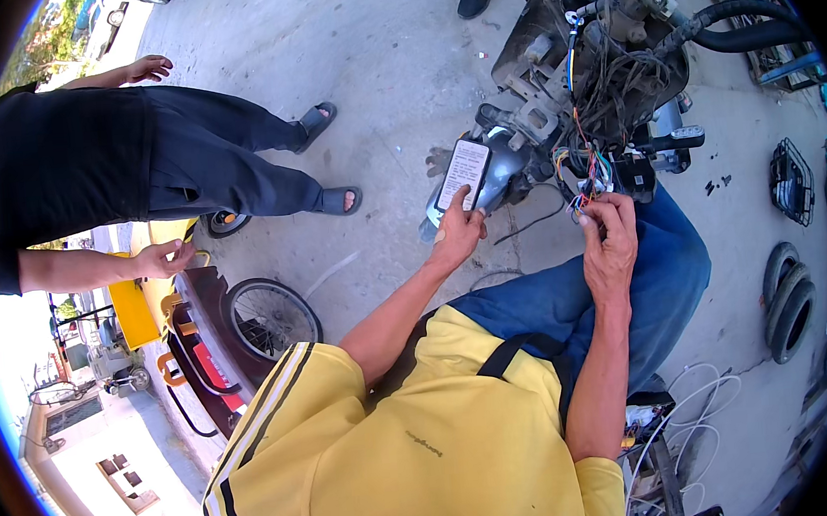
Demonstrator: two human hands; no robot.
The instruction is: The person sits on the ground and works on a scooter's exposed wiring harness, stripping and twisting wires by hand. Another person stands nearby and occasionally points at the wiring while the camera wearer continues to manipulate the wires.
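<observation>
A phone (465,173) with lines of text on a white screen lies tilted against a rounded silver part (506,170) of a partly stripped scooter or motorcycle. My left hand (459,230) is at the phone's lower end, its index finger stretched onto the screen and the other fingers partly curled. To the right, the fingertips of my right hand (609,235) pinch thin coloured wires (585,191) at the end of a loom. Which wire is between the fingers is too small to tell. Dark tangled cables (612,86) run above, inside the opened front of the vehicle.
A person in dark clothes (72,176) stands at the left, and another person's shoe (474,2) shows at the top. A wheel (269,316) of a cart is near my left elbow. Tyres (789,304) and a black basket (792,182) lie on the right; white tubing (702,401) loops below them.
</observation>
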